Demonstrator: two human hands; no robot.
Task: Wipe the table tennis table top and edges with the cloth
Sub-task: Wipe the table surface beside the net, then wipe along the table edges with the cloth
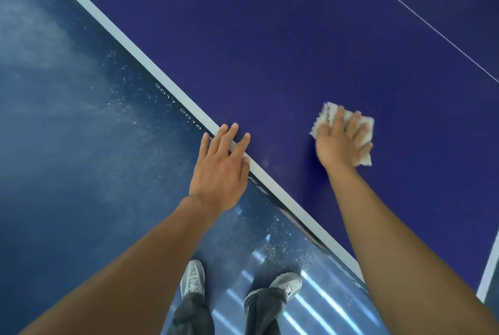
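Left hand (220, 167), right hand (339, 143), one cloth (366, 123), one table (270, 37)

Head view, steeply down over table (297, 37)

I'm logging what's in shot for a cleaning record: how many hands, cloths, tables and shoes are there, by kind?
Hands: 2, the left hand resting on the table's edge and the right hand pressing the cloth
Cloths: 1, the white cloth
Tables: 1, the blue table tennis table
Shoes: 2, the grey left shoe and right shoe
Total: 6
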